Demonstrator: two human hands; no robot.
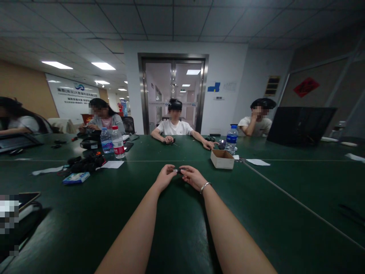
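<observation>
My left hand and my right hand meet just above the green table, fingers closed. Between their fingertips is a small black object with a short silvery end on the left side. Left fingers pinch the silvery end, while the right thumb and fingers grip the dark part. Its exact kind is too small to make out, and fingertips hide some of it. A silver bracelet circles my right wrist. To the right of my hands stands an open cardboard box.
Two water bottles and a heap of black gear stand left, near a blue-white packet. A blue-capped bottle is behind the box, with a black monitor farther right. Across the table sits a person; others sit at both sides.
</observation>
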